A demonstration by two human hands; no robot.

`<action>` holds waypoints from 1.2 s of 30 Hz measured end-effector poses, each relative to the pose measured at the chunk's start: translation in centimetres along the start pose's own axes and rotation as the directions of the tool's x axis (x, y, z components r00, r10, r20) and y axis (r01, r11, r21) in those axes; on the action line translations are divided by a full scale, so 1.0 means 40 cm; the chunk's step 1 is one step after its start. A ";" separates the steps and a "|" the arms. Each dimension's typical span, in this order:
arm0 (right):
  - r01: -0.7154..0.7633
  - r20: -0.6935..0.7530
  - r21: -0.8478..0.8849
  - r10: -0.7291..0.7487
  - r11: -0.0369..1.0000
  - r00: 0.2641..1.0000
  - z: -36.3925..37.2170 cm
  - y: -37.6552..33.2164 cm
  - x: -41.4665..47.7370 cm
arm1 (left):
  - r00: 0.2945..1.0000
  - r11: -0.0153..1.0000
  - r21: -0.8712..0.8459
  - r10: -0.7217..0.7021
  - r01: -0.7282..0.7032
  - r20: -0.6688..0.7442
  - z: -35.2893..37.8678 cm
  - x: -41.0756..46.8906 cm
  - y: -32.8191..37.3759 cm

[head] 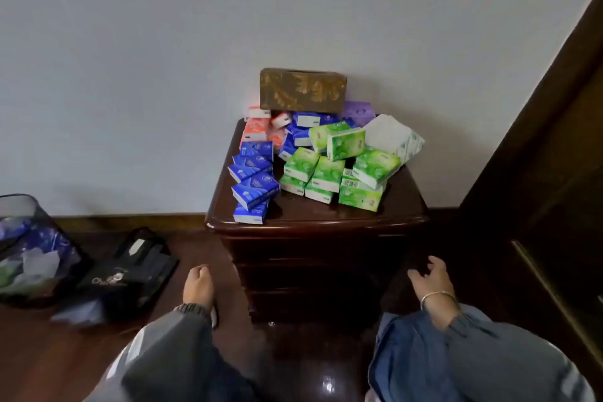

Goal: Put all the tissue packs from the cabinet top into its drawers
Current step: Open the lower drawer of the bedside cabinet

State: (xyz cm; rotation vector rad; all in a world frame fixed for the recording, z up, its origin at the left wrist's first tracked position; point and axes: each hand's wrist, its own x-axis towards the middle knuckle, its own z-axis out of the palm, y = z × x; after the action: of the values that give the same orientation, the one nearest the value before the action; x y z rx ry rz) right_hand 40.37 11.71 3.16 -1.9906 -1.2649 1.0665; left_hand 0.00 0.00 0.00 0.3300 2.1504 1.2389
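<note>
Left hand [197, 284], right hand [430, 281]: both empty, fingers loose, low either side of cabinet front. Drawers [310, 271] shut. At 12 o'clock, packs heaped on cabinet top [313, 222]. Blue packs [253, 179] along 9 o'clock edge, long axes roughly 9-to-3. Green packs [326, 173] toward 3, jumbled, pointing every way. Likely light, soft, slick-wrapped: pinch across short sides.
</note>
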 end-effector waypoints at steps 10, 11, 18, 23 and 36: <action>-0.079 0.198 0.018 0.074 0.997 0.977 0.133 0.033 0.127 | 0.967 0.997 0.027 0.063 -0.072 0.247 0.125 0.015 -0.040; -0.091 0.193 0.043 0.081 0.995 0.978 0.139 0.039 0.137 | 0.964 0.998 0.009 0.058 -0.062 0.261 0.131 0.012 -0.041; -0.075 0.172 -0.034 0.080 0.997 0.982 0.110 0.057 0.150 | 0.964 0.994 0.104 0.005 -0.034 0.267 0.119 0.012 -0.047; 0.019 0.243 -0.442 0.100 0.897 0.965 0.022 0.040 0.102 | 0.929 0.903 0.423 -0.086 -0.080 0.361 0.010 -0.009 -0.007; 0.639 0.594 -0.635 -0.255 0.433 0.763 0.112 0.043 -0.191 | 0.735 0.290 0.676 0.307 -0.677 0.604 0.092 -0.258 -0.022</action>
State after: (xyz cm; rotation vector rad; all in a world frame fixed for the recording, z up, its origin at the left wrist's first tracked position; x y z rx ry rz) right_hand 35.57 4.18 1.93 -1.7532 -2.7830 0.6438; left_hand 10.37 -3.06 2.00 1.6895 2.1970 0.0866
